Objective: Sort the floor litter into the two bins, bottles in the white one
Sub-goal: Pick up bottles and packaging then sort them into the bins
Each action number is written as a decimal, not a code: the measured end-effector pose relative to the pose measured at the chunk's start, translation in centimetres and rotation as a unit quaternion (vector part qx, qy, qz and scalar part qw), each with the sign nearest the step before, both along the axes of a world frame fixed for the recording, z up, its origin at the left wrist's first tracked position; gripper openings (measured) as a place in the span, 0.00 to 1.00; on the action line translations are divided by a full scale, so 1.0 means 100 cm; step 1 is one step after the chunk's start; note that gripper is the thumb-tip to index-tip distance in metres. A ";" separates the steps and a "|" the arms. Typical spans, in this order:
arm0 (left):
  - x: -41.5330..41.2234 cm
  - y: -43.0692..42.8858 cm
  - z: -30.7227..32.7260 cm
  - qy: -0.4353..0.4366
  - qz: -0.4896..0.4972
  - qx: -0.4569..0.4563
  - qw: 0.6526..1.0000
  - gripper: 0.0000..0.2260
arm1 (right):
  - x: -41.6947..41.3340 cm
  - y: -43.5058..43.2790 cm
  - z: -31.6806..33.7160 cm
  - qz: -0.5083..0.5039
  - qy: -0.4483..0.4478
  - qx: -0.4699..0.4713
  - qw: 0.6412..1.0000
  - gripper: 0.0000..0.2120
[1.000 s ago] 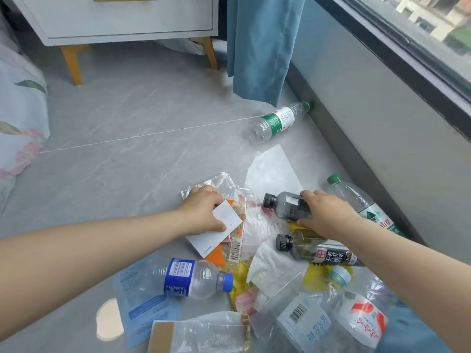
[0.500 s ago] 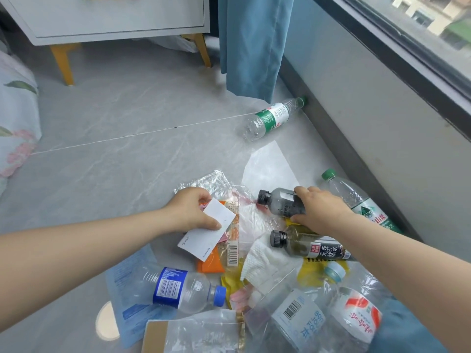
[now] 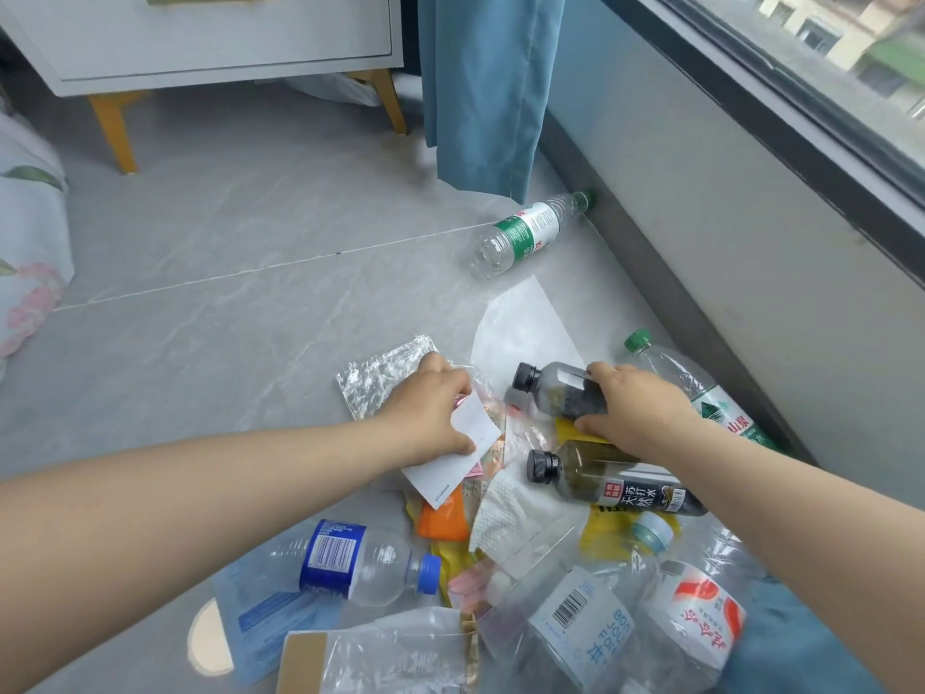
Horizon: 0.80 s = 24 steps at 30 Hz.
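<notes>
presently: pickup step, both hands in the litter pile. left hand (image 3: pixel 430 418) pinches a stiff white card (image 3: pixel 453 460) between thumb and fingers, 10 o'clock of the pile, over a crinkly clear wrapper (image 3: pixel 380 383). right hand (image 3: pixel 635 413) curls round a smooth, smoky black-capped bottle (image 3: pixel 550 390) at 1 o'clock. neither bin in view. next, likely: lift both, bottle to the white bin. ribbed green-label bottle (image 3: pixel 525 232) lies apart, 12 o'clock.

Grey tile floor (image 3: pixel 225 303), litter all over
Green-label bottle (image 3: pixel 530 230) lies alone by the wall edge, pile of bottles and wrappers (image 3: pixel 510 513) nearer.
</notes>
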<state>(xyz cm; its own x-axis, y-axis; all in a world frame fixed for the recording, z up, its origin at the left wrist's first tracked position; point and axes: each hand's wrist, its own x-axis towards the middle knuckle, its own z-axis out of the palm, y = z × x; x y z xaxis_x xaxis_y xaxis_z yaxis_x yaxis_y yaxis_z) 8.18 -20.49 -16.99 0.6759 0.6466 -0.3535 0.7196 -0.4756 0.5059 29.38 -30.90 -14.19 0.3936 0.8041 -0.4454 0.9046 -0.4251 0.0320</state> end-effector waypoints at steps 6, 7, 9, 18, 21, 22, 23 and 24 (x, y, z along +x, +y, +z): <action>-0.009 -0.003 -0.006 0.077 -0.081 0.062 0.992 0.22 | 0.004 -0.004 -0.001 -0.030 -0.017 0.001 0.999 0.26; -0.010 -0.003 -0.006 0.069 -0.076 0.061 0.993 0.21 | 0.003 -0.004 -0.001 -0.029 -0.017 0.000 0.999 0.26; -0.013 -0.005 -0.006 0.044 -0.058 0.069 0.995 0.22 | 0.002 -0.003 0.000 -0.027 -0.018 -0.001 0.999 0.26; -0.023 -0.011 0.000 -0.009 0.006 0.026 1.000 0.27 | -0.001 -0.005 0.005 0.008 -0.017 -0.019 1.000 0.26; -0.027 -0.008 0.003 0.006 0.015 0.009 1.000 0.19 | -0.003 -0.005 0.006 0.014 -0.019 -0.024 0.999 0.26; -0.030 -0.007 0.004 0.002 0.017 0.004 1.000 0.13 | -0.004 -0.005 0.007 0.016 -0.020 -0.025 0.999 0.25; -0.033 -0.006 0.005 -0.004 0.022 -0.005 1.000 0.11 | -0.005 -0.005 0.008 0.017 -0.021 -0.024 0.999 0.25; -0.036 -0.004 0.006 -0.011 0.026 -0.012 1.000 0.11 | -0.005 -0.006 0.008 0.019 -0.022 -0.024 0.999 0.25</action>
